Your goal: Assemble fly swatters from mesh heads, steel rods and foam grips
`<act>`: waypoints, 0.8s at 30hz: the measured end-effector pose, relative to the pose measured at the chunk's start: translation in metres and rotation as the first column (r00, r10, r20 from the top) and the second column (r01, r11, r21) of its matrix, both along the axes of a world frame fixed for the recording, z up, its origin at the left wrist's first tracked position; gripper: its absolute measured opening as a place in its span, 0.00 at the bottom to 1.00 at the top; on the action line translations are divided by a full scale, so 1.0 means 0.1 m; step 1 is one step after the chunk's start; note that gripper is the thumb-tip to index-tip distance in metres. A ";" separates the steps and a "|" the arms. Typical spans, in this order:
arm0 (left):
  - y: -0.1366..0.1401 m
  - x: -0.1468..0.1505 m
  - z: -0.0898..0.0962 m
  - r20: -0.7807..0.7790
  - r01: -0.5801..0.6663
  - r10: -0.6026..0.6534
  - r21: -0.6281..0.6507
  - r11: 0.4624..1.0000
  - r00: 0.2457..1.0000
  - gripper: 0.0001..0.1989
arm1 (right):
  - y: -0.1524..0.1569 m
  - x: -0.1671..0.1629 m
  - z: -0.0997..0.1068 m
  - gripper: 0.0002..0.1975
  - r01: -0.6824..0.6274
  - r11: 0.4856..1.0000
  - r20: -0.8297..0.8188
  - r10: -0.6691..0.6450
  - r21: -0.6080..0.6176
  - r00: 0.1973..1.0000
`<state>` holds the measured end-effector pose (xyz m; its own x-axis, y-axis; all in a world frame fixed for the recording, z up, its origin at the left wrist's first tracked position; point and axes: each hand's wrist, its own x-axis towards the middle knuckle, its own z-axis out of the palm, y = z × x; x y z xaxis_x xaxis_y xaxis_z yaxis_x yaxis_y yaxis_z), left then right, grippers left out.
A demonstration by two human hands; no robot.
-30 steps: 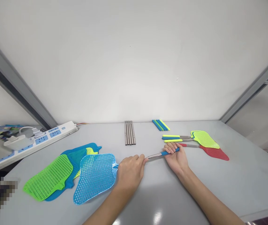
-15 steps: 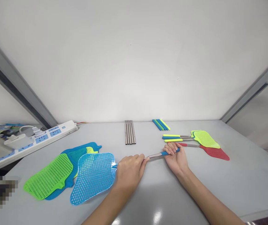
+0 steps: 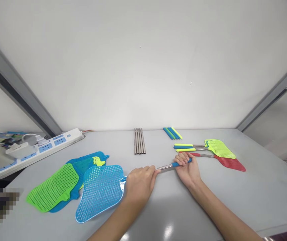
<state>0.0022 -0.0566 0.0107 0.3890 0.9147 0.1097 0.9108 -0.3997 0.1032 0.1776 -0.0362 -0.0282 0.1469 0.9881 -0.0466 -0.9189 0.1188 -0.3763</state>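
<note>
Blue swatter (image 3: 101,190) gripped | left hand (image 3: 140,183) knuckles-up | right hand (image 3: 189,170) palm-up

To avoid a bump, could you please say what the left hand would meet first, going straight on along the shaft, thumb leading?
The left hand would likely meet the blue grip first, with the right hand closed on it; exact depth is unclear.

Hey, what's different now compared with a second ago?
The blue swatter head has shifted slightly left. Nothing was taken up or let go: the left hand keeps its hold near the head, the right hand on the blue handle. The metal tubes, loose grips and assembled swatters stayed put.
</note>
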 end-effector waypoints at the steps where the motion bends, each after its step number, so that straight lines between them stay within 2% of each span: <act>1: 0.00 0.00 0.00 0.002 -0.001 0.001 0.000 1.000 1.000 0.19 | 0.00 0.00 0.00 0.14 -0.001 1.000 0.000 0.001 -0.002 1.000; 6: 0.00 0.00 -0.02 0.024 -0.015 0.016 -0.015 1.000 1.000 0.19 | 0.01 0.01 0.01 0.13 -0.012 1.000 -0.026 0.012 0.004 1.000; 16: 0.01 0.01 -0.03 0.031 -0.011 0.013 -0.088 0.996 0.999 0.18 | 0.00 -0.04 0.05 0.12 0.003 1.000 0.047 -0.004 0.010 0.999; 24: 0.00 0.03 -0.03 -0.003 -0.016 0.016 -0.039 0.999 1.000 0.18 | 0.00 -0.06 0.03 0.12 -0.018 1.000 -0.001 0.018 0.000 1.000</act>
